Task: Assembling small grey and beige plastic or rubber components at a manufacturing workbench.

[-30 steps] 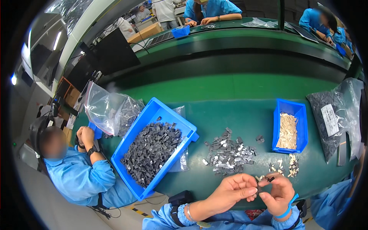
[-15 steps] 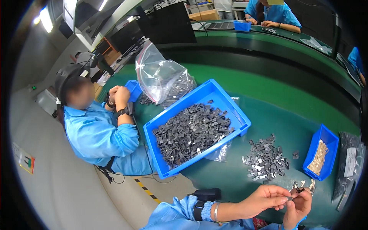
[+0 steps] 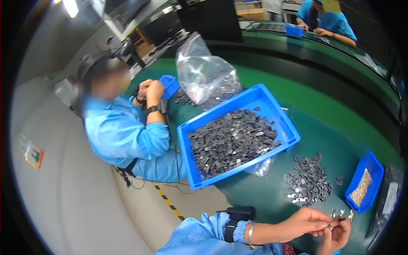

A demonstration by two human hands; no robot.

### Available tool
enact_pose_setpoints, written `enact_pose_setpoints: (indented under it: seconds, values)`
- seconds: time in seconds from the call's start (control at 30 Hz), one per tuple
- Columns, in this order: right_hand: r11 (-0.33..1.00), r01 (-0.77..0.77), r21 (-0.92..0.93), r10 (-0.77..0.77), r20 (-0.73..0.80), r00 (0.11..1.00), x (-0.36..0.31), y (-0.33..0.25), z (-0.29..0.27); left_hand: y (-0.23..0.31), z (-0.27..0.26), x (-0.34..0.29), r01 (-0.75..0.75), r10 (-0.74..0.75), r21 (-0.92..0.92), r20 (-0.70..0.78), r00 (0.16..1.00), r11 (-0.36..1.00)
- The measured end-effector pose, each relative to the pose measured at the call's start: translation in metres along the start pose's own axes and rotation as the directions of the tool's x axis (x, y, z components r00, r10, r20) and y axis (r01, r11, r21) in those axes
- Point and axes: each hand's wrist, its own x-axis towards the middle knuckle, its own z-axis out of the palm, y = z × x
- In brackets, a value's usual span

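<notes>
At the lower right my two hands meet over the green table edge. My left hand (image 3: 305, 224) is closed, thumb and forefinger pinching a small grey piece (image 3: 328, 226) whose exact kind is too small to tell. Facing it, my right hand (image 3: 338, 237) is closed with a small black part (image 3: 341, 219) sticking out between its fingers. Just beyond the fingertips lie several small pale metal-looking pieces (image 3: 350, 215). A loose pile of small dark parts (image 3: 309, 178) spreads on the table ahead of my left hand.
A large blue tray (image 3: 244, 171) of dark parts stands left of the pile. At right are a small blue bin (image 3: 375, 172) of beige pieces and a dark plastic bag (image 3: 389, 197). A clear zip bag (image 3: 208, 74) lies behind the tray. A co-worker (image 3: 127, 131) sits at left.
The whole view has shifted, so the table's things appear farther right. My hands stay together, with the grey piece and black part now closer to each other.
</notes>
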Motion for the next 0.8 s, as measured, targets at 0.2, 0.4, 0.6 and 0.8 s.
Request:
enact_pose_setpoints:
  seconds: [0.2, 0.4, 0.6, 0.8]
  values:
    - [0.996, 0.071, 0.058, -0.074, 0.041, 0.996, 0.007, 0.001, -0.001, -0.004, 0.001, 0.002, 0.009, -0.007, -0.070, 0.033, 0.999, 0.998]
    - [0.985, 0.170, -0.029, -0.169, 0.054, 0.984, 0.008, 0.003, -0.005, -0.015, 0.000, 0.005, -0.047, 0.050, -0.073, 0.043, 0.998, 0.996]
    - [0.978, 0.201, -0.058, -0.200, 0.025, 0.980, 0.002, -0.007, 0.002, -0.017, 0.004, -0.004, -0.067, 0.067, 0.002, 0.016, 0.998, 0.998]
    - [0.989, 0.042, 0.143, -0.026, -0.113, 0.993, -0.003, -0.019, 0.010, -0.013, 0.008, -0.008, -0.082, 0.084, 0.036, -0.061, 0.995, 0.996]
